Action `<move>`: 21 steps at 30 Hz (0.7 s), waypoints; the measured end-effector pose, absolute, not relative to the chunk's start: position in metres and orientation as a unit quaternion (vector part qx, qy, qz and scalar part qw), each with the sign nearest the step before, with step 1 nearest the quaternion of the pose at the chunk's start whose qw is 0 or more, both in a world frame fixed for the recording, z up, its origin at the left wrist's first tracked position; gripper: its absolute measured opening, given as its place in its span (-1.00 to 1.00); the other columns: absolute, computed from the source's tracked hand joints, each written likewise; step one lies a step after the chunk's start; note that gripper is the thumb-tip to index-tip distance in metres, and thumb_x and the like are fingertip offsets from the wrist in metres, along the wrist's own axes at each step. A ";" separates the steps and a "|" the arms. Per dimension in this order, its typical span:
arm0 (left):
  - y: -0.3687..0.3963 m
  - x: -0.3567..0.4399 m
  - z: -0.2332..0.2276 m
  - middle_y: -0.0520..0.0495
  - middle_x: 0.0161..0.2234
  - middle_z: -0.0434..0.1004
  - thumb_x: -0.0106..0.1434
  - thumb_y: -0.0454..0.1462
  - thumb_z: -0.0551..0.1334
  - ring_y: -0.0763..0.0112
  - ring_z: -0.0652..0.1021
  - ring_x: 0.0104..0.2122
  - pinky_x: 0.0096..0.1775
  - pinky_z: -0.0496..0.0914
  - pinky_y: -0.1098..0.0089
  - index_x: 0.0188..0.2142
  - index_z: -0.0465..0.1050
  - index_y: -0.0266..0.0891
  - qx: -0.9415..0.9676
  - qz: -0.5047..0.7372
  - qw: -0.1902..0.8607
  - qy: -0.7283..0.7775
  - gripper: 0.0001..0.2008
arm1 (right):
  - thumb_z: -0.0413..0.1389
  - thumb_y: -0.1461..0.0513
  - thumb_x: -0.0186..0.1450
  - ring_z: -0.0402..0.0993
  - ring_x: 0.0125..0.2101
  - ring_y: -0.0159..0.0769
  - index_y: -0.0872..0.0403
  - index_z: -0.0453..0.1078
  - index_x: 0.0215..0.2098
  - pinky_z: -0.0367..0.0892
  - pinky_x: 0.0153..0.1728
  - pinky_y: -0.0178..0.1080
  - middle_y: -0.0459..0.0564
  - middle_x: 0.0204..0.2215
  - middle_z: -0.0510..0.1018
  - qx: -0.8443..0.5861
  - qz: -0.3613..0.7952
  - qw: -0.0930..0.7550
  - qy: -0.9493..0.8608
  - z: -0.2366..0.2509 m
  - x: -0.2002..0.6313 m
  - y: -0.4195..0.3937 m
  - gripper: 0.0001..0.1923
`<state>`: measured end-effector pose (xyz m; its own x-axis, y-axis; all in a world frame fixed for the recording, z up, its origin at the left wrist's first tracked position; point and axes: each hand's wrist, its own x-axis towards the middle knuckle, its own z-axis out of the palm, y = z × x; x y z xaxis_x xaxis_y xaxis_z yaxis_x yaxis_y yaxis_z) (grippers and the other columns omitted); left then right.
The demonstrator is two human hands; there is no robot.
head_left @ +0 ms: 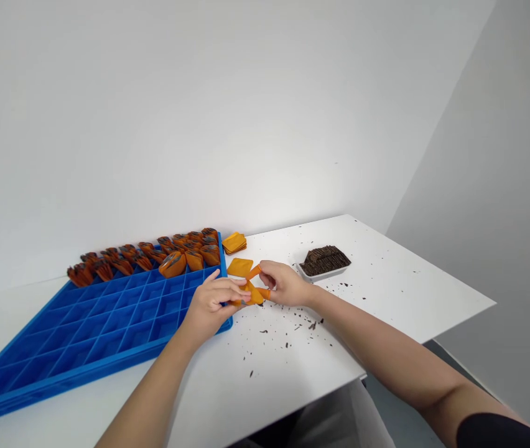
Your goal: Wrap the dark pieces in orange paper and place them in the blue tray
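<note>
Orange flat square sheet (254, 294) pinched by left hand (211, 303) and right hand (286, 284); blue gridded tray (92, 330) beside.

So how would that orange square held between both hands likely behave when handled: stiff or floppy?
Probably thin and flexible: the orange square bends between the left hand and right hand. Likely light, since fingertips alone hold it. The folded pieces in the blue tray suggest it holds a crease.

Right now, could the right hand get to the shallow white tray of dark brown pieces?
Probably yes. The right hand is shut on a small orange sheet shared with the left hand, so it would have to let go. The shallow white tray of dark brown pieces sits close beside it, with only bare tabletop between.
</note>
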<state>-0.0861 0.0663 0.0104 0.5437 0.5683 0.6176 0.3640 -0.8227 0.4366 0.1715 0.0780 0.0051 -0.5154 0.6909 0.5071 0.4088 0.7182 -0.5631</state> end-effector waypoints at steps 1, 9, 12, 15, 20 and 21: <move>0.067 -0.085 0.010 0.04 -0.23 0.76 0.31 -0.31 0.43 0.15 0.71 -0.04 0.29 0.34 -0.12 -0.28 0.68 -0.02 0.868 0.404 0.120 0.263 -0.91 | 0.24 0.02 0.38 0.20 -0.46 -0.39 0.02 0.23 -0.35 0.12 -0.41 -0.29 -0.18 -0.45 0.31 -0.328 0.170 0.365 -0.855 0.005 0.173 0.078 -0.65; 0.060 -0.073 0.024 -0.08 -0.28 0.64 0.32 -0.39 0.32 0.17 0.61 -0.09 -0.03 0.54 0.07 -0.49 0.47 -0.15 0.822 0.499 0.033 0.271 -0.75 | 0.10 0.09 0.49 0.32 -0.40 -0.38 -0.02 0.44 0.04 0.15 -0.38 -0.29 -0.07 -0.24 0.49 -0.448 0.028 0.367 -0.815 0.026 0.188 0.083 -0.77; 0.057 -0.073 0.027 -0.12 -0.11 0.64 0.30 -0.40 0.32 0.09 0.59 0.07 0.08 0.51 -0.01 -0.52 0.44 -0.16 0.818 0.501 0.019 0.283 -0.73 | 0.12 0.09 0.47 0.40 -0.34 -0.34 -0.02 0.50 0.00 0.19 -0.35 -0.26 -0.01 -0.19 0.54 -0.536 0.003 0.315 -0.783 0.053 0.199 0.089 -0.77; 0.056 -0.073 0.024 -0.10 -0.03 0.66 0.31 -0.43 0.29 0.06 0.53 0.21 0.18 0.47 -0.04 -0.51 0.41 -0.16 0.828 0.487 0.045 0.273 -0.73 | 0.20 0.03 0.41 0.50 -0.26 -0.17 0.03 0.56 -0.12 0.26 -0.30 -0.18 0.10 -0.21 0.60 -0.642 -0.005 0.172 -0.747 0.091 0.214 0.102 -0.74; 0.058 -0.075 0.014 -0.06 -0.09 0.73 0.37 -0.42 0.25 0.10 0.57 0.21 0.16 0.53 0.01 -0.43 0.41 -0.15 0.843 0.459 0.080 0.267 -0.76 | 0.46 -0.11 0.10 0.59 -0.13 0.12 0.05 0.61 -0.10 0.36 -0.11 0.00 0.18 -0.25 0.64 -0.766 0.018 -0.087 -0.637 0.131 0.240 0.137 -0.45; 0.059 -0.076 0.012 -0.05 -0.11 0.74 0.38 -0.42 0.24 0.11 0.59 0.18 0.13 0.55 0.02 -0.41 0.41 -0.15 0.842 0.458 0.087 0.272 -0.77 | 0.49 -0.13 0.03 0.59 -0.10 0.14 0.03 0.62 -0.08 0.37 -0.07 0.02 0.18 -0.23 0.65 -0.773 0.019 -0.112 -0.624 0.131 0.244 0.144 -0.38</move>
<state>-0.0756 0.0591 0.0123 0.4326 0.5370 0.7242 0.3777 -0.8373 0.3952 0.2445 0.1438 0.1311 0.2207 0.9605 -0.1695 0.9692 -0.1964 0.1486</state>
